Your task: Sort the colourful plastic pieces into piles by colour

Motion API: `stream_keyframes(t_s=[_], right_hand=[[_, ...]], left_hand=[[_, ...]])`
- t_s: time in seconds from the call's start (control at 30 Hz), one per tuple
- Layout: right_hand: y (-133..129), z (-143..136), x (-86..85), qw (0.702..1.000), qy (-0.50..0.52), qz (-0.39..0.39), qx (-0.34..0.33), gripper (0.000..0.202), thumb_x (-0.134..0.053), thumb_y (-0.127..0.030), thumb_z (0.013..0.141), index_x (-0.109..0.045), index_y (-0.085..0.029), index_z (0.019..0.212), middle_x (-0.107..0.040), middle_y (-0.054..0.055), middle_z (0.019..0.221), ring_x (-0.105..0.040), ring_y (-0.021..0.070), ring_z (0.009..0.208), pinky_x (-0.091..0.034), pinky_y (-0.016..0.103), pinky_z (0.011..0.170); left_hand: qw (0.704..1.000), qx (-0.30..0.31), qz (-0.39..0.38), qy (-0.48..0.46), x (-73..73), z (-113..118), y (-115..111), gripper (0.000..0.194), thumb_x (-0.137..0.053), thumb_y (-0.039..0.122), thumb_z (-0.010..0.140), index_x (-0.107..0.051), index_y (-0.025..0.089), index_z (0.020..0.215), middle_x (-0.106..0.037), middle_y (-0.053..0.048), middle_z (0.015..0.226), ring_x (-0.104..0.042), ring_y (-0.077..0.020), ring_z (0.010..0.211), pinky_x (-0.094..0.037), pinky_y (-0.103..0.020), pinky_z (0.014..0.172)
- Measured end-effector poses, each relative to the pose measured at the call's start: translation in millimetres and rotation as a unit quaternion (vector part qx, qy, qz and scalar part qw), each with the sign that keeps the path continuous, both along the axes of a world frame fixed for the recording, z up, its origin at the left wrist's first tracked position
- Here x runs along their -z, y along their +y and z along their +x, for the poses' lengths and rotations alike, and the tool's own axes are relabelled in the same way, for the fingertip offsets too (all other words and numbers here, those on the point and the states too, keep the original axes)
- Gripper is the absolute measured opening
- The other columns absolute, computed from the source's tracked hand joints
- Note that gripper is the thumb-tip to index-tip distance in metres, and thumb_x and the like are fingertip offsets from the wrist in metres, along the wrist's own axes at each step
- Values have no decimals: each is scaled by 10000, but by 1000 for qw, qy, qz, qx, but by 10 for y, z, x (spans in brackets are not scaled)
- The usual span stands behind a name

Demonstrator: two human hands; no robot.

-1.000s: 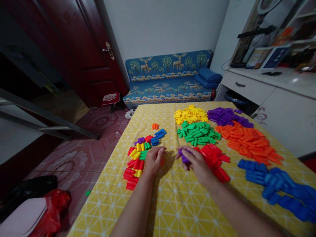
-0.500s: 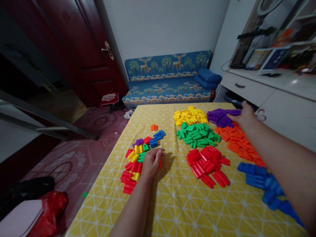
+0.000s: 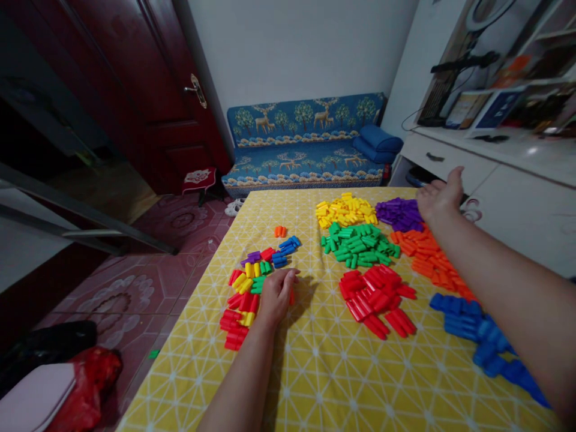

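My left hand [image 3: 278,295] rests on the yellow tablecloth [image 3: 324,384], fingers together and curled under. A bit of a red-orange plastic piece [image 3: 292,297] shows at its edge; what the fingers hold is hidden. Left of this hand lie small mixed groups, including red pieces [image 3: 234,321], yellow pieces [image 3: 243,283], green pieces [image 3: 258,284] and blue pieces [image 3: 279,259]. My right hand [image 3: 441,197] is raised at the table's far right, palm up, fingers apart, with nothing seen in it. Closest to it are the purple pile [image 3: 398,214] and the orange pile [image 3: 432,258].
Yellow [image 3: 345,211], green [image 3: 360,245], red [image 3: 375,295] and blue [image 3: 477,330] piles cover the table's right half. Beyond stands a blue patterned sofa [image 3: 306,153]. A white cabinet [image 3: 517,198] borders the right side; a stool [image 3: 199,179] stands left of the sofa.
My right hand has lifted off the purple pile and turned palm up, fingers opening. My left hand has stayed in place.
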State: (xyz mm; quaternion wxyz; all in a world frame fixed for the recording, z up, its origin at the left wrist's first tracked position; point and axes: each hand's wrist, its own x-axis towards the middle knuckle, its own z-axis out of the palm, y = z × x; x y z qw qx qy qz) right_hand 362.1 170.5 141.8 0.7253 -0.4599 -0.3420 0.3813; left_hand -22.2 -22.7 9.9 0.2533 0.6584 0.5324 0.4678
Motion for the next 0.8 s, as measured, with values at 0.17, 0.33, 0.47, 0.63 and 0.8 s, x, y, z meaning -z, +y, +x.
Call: stream_keyframes(t_s=[0.17,0.33,0.47,0.63,0.8], right_hand=[[-949,-1149,261,985,159,10,-72,420,-454,-573,924,-610,-184,888,-635,158,1155,-653,206,1027,-531,340,817],[-1925,-2124,965,950,184,-101,-231,492,-595,-669,790,-658,-207,947,-697,77,963,-651,181,752,-531,293,608],[-2212,-2424,1290,961,109,-116,-225,515,-544,-686,815,-654,-204,962,-694,74,948,-637,176,702,-508,301,590],[-2240,-2422,1352,966,9,-85,-242,396,-488,-622,888,-664,-283,991,-688,42,960,-636,175,712,-504,311,613],[-2234,-2410,1370,967,3,-76,-243,382,-447,-620,908,-675,-321,981,-691,46,966,-631,193,715,-504,331,618]], left_hand=[[1000,-7,1,4,16,4,5,384,-430,402,973,-730,161,972,-731,-61,813,-678,-189,804,-503,-302,769],[1000,-20,9,11,36,16,6,322,-488,380,952,-731,168,952,-735,-62,830,-677,-190,802,-501,-302,753],[999,-41,16,-11,31,30,-10,288,-497,350,947,-720,167,952,-730,-67,825,-677,-188,789,-516,-311,757],[980,-130,137,-59,-38,62,-72,272,-484,283,942,-605,190,1167,-679,-101,1062,-650,-182,877,-523,-346,838],[957,-205,196,-53,-242,51,-15,373,-453,220,933,-478,228,1306,-553,-120,1281,-587,-201,1078,-473,-369,966]])
